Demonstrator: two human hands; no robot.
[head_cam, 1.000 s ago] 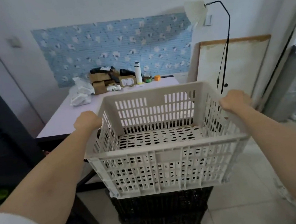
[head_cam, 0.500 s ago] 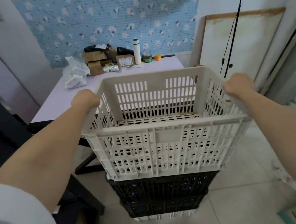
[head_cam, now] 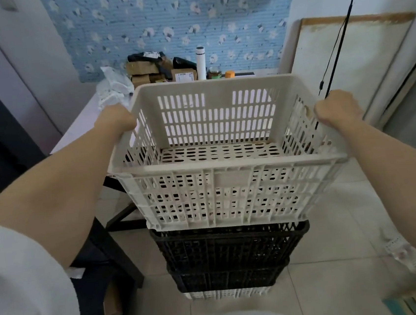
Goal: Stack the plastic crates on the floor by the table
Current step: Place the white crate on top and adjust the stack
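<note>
A white slatted plastic crate (head_cam: 221, 197) fills the middle of the view, empty inside. My left hand (head_cam: 117, 120) grips its left rim and my right hand (head_cam: 335, 109) grips its right rim. The white crate's base sits at the top rim of a black crate (head_cam: 231, 247). Below that is a second black crate (head_cam: 230, 279), and a white crate (head_cam: 229, 293) shows at the bottom of the stack on the floor. I cannot tell whether the top crate rests fully on the stack.
A table (head_cam: 82, 124) with a pale top stands beyond and to the left, carrying cardboard boxes (head_cam: 141, 72), a white bottle (head_cam: 200, 62) and white bags (head_cam: 113, 89). A board (head_cam: 351, 65) leans on the right wall behind a lamp cord (head_cam: 338, 36). Tiled floor (head_cam: 336, 220) surrounds the stack.
The white crate has come down closer to the black crate beneath it, and my head has tipped downward so more floor shows. Both hands keep their grip on the rims.
</note>
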